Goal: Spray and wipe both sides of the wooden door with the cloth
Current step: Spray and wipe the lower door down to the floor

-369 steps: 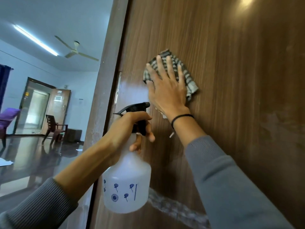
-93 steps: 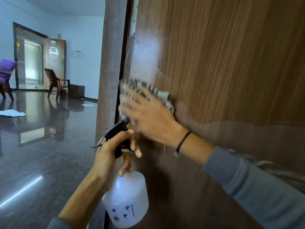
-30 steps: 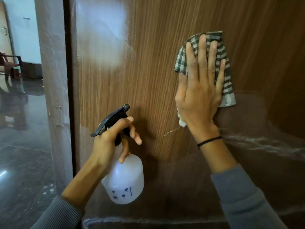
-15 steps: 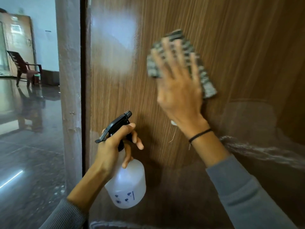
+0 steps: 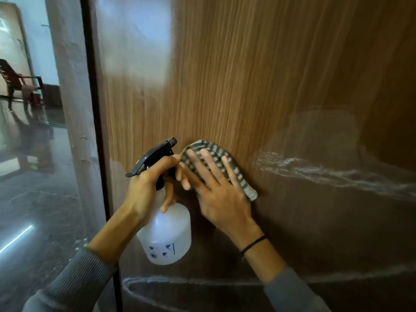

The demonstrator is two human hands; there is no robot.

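Door (image 5: 247,75), wooden, fills most of our view, upright and close before us; its top, bottom and right edge are cut off, so we see one face only. Much of the cloth (image 5: 244,184) is hidden beneath our right hand (image 5: 222,199), which lies flat with fingers spread and presses the checked fabric against the door near the middle of the view; both are slightly blurred. Our left hand (image 5: 146,188) is curled round the neck of the spray bottle (image 5: 166,233), just beside the cloth, and hides the trigger, so we cannot tell whether it is squeezed. The blue marks on the spray bottle are too small to read. The door's grain runs vertically; a pale glare sits at upper left, and whitish streaks cross its darker lower part. Left of the door stands a door frame (image 5: 72,109), and beyond it lie a glossy dark floor (image 5: 33,199) and a chair (image 5: 22,84), partly cut off. We count one door, one cloth, one spray bottle, one chair, two hands, two grey sleeves (image 5: 74,282) and one black wristband (image 5: 253,245).
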